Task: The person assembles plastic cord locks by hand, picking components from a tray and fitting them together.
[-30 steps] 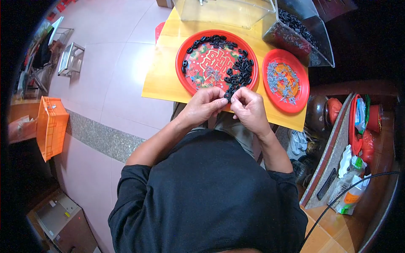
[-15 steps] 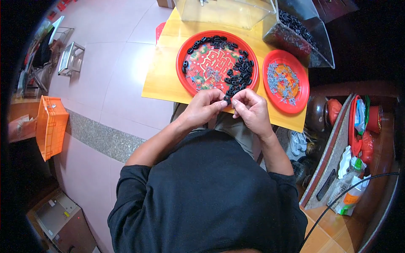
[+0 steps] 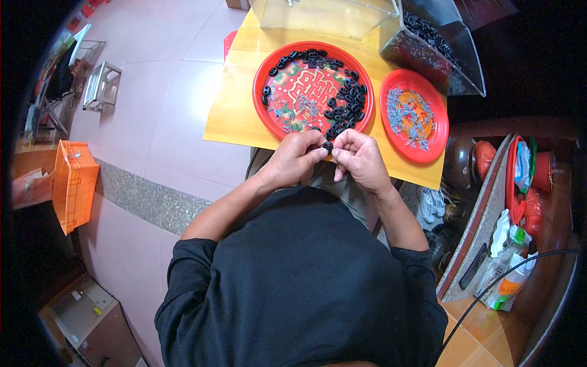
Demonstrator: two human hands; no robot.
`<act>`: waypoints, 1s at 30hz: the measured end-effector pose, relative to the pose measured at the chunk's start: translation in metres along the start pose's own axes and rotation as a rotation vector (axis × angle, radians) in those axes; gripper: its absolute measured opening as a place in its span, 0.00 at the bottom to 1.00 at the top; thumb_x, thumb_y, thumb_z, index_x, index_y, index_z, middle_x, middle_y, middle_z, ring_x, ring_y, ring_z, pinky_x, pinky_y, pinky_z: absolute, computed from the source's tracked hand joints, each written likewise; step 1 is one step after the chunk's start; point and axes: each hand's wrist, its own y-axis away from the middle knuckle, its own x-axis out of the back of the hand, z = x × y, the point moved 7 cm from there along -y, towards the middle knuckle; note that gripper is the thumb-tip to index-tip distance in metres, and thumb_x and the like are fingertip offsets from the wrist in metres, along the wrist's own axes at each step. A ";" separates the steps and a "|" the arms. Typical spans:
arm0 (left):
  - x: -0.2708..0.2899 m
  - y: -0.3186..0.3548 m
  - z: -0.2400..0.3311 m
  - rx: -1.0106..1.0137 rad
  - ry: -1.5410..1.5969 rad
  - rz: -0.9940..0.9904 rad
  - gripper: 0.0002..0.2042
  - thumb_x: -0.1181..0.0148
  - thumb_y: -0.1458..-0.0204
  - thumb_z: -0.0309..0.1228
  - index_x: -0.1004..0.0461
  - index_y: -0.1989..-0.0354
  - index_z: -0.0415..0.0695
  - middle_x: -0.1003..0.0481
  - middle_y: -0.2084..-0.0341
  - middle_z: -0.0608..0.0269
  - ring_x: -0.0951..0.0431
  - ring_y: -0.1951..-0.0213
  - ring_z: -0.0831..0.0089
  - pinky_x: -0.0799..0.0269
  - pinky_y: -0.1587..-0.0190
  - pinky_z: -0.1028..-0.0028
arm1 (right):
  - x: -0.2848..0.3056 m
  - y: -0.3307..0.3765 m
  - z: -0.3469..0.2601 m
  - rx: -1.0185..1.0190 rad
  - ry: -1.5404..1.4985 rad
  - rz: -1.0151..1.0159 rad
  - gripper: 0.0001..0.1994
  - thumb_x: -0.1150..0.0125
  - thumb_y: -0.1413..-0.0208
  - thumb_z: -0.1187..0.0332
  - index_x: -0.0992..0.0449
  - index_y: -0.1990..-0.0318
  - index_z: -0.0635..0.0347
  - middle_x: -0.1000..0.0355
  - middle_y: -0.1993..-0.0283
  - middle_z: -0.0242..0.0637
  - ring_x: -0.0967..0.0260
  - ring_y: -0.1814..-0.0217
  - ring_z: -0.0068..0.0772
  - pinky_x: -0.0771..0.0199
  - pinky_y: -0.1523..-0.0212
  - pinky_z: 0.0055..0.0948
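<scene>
Between my hands, at the near rim of the large red tray (image 3: 259, 109), is a small black plastic piece (image 3: 328, 147) with rounded ends. My left hand (image 3: 295, 160) pinches it between thumb and fingers. A second black piece (image 3: 315, 129) shows at the back of the left fingertips. My right hand (image 3: 362, 164) is closed in a pinch against the piece's right side; anything small in its fingertips is hidden. Many like black pieces (image 3: 348, 101) lie along the tray's edge, with small silvery screw-like parts (image 3: 304, 109) at its middle.
On the yellow tabletop (image 3: 235, 116), a smaller red tray (image 3: 385, 125) at right holds more silvery parts (image 3: 403, 116). Beyond stand a clear bin (image 3: 324, 21) and another bin of black pieces (image 3: 428, 37). An orange crate (image 3: 76, 183) sits at left; a black cable (image 3: 483, 293) curves at right.
The black piece stays between my hands. My right fingers have shifted and curled slightly, with a lower finger now showing beneath. The view has moved slightly.
</scene>
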 end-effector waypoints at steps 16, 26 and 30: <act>-0.013 0.012 -0.003 0.375 0.901 -0.301 0.09 0.48 0.46 0.34 0.33 0.72 0.42 0.37 0.83 0.71 0.40 0.83 0.83 0.47 0.84 0.84 | 0.009 0.018 -0.045 0.367 0.215 0.064 0.09 0.45 0.52 0.80 0.30 0.61 0.65 0.33 0.68 0.34 0.33 0.68 0.21 0.27 0.69 0.21; -0.034 0.024 0.006 0.437 1.216 -0.536 0.15 0.54 0.43 0.39 0.33 0.70 0.37 0.36 0.84 0.64 0.38 0.83 0.80 0.45 0.86 0.84 | -0.014 0.024 -0.063 0.672 0.665 -0.139 0.05 0.43 0.52 0.79 0.27 0.66 0.67 0.31 0.73 0.36 0.33 0.73 0.25 0.33 0.72 0.22; -0.017 0.017 -0.003 0.277 0.834 -0.181 0.10 0.53 0.43 0.36 0.33 0.66 0.41 0.33 0.80 0.70 0.35 0.81 0.84 0.39 0.80 0.86 | 0.000 0.018 -0.025 0.168 0.232 0.053 0.02 0.44 0.49 0.76 0.27 0.69 0.66 0.32 0.77 0.30 0.36 0.79 0.18 0.34 0.77 0.18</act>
